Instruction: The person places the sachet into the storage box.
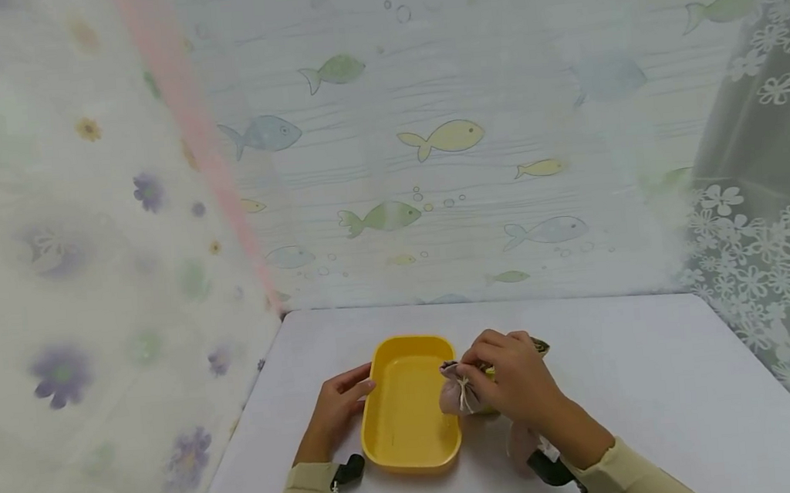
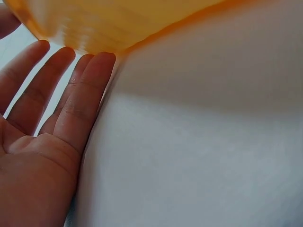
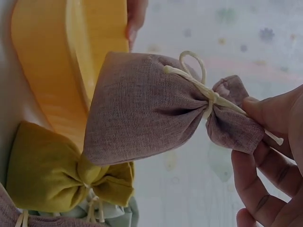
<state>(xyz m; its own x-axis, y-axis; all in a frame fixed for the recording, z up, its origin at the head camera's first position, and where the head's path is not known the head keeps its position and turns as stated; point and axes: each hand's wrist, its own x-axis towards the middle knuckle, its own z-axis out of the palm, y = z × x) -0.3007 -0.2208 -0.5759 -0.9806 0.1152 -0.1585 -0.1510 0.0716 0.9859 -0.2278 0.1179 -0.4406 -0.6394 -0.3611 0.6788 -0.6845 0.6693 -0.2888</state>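
Note:
A yellow rectangular tray (image 1: pixel 408 408) lies on the white table, with nothing inside it. At its left side my left hand (image 1: pixel 334 406) rests against the wall, the thumb near the rim; in the left wrist view straight fingers (image 2: pixel 85 99) touch the outer wall. My right hand (image 1: pixel 517 376) pinches the gathered neck of a mauve cloth drawstring pouch (image 3: pixel 142 109), tied with a cream cord. This pouch hangs in the air by the tray's right rim. Below it in the right wrist view is a mustard drawstring pouch (image 3: pixel 42 170) beside the tray.
A pale green pouch (image 3: pixel 127 215) and another mauve pouch (image 3: pixel 57 221) show partly near the mustard one. A pinkish pouch (image 1: pixel 520 447) lies under my right wrist, partly hidden. Fish-printed curtain (image 1: pixel 456 135) hangs behind the white table (image 1: pixel 656 381).

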